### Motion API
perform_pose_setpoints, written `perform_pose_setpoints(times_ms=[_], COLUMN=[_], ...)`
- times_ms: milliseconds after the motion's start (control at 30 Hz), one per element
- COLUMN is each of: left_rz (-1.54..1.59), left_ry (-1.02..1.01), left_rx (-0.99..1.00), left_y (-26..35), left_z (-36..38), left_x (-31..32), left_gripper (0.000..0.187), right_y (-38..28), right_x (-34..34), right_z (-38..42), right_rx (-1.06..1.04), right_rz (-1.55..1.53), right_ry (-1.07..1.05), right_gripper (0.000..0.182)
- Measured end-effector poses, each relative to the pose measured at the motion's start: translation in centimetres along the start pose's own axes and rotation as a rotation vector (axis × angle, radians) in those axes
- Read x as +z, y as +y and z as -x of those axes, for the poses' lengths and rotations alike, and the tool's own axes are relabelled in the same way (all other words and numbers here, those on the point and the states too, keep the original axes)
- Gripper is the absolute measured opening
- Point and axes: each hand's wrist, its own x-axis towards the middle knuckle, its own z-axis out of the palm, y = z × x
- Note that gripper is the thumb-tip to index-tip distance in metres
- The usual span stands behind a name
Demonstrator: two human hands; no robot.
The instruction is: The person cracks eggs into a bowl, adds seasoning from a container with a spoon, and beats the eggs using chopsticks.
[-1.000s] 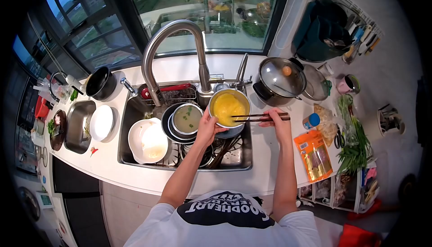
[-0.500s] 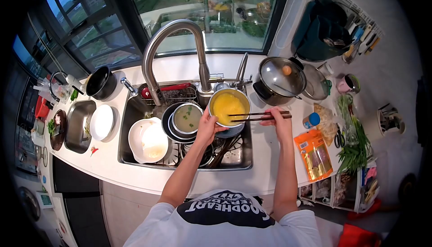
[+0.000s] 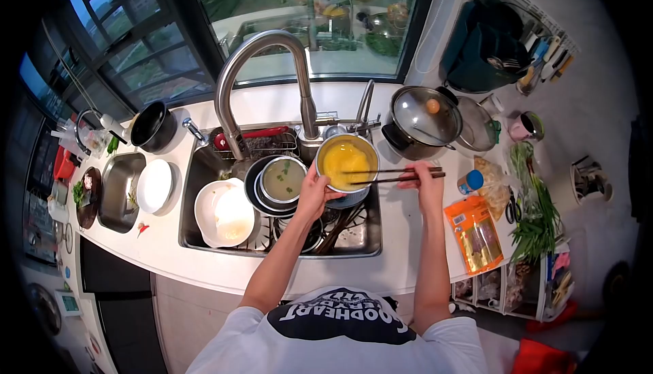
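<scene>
Beating yellow egg, the right hand [image 3: 427,185] pinches chopsticks [image 3: 391,175] at three o'clock of a steel bowl [image 3: 347,163], which the left hand [image 3: 313,193] clasps over the sink [image 3: 204,170]. Vigorous strokes could likely slop egg over the rim onto the counter [image 3: 401,238].

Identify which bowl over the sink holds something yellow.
The steel bowl gripped by the left hand, with chopsticks dipped in it. Its neighbour holds pale broth with green bits; the white bowl looks empty.

Bright daylight via window [image 3: 309,20], heavy fisheye warp, dark vignetted corners
</scene>
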Motion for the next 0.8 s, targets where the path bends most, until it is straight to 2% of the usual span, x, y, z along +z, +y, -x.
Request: perform_pose_setpoints(times_ms=[100,133,233,267,367,400,533,633,667,767,800], left_rz=[0.019,0.010,-0.001,0.005,0.001,-0.004,0.003,0.011,0.008,0.014,0.013], left_ry=[0.009,0.009,-0.005,-0.015,-0.037,-0.047,-0.038,-0.033,-0.035,-0.035,-0.035], left_rx=[0.025,0.021,0.013,0.013,0.016,0.017,0.011,0.011,0.006,0.004,0.008], left_y=[0.2,0.2,-0.2,-0.4,-0.7,-0.7,-0.6,-0.4,-0.4,-0.3,-0.4], left_z=[0.3,0.3,-0.2,-0.3,-0.5,-0.6,-0.2,-0.2,-0.2,-0.2,-0.2], left_x=[0.5,0.4,0.0,-0.3,-0.7,-0.6,-0.5,-0.5,-0.5,-0.4,-0.5], left_gripper=[0.061,0.061,0.062,0.062,0.063,0.063,0.062,0.062,0.062,0.062,0.062], right_y=[0.3,0.2,-0.1,0.0,0.1,0.1,-0.5,0.1,0.1,-0.4,0.0], right_x=[0.6,0.3,0.1,0.1,0.4,0.2,1.0,0.5,0.2,1.1,1.1], right_z=[-0.3,-0.1,0.0,-0.1,-0.1,0.0,0.2,0.0,0.3,0.3,0.1], right_rx=[-0.128,-0.026,0.017,-0.027,-0.031,0.030,-0.110,0.029,0.018,-0.073,-0.109], right_rz=[-0.032,0.004,-0.005,-0.082,0.023,0.028,-0.074,0.049,0.029,-0.075,-0.032], right_ry=[0.182,0.075,0.013,0.114,0.066,-0.056,0.164,-0.044,-0.134,0.164,0.179], right_gripper=[0.026,0.026,0.027,0.026,0.025,0.025,0.026,0.026,0.027,0.025,0.025])
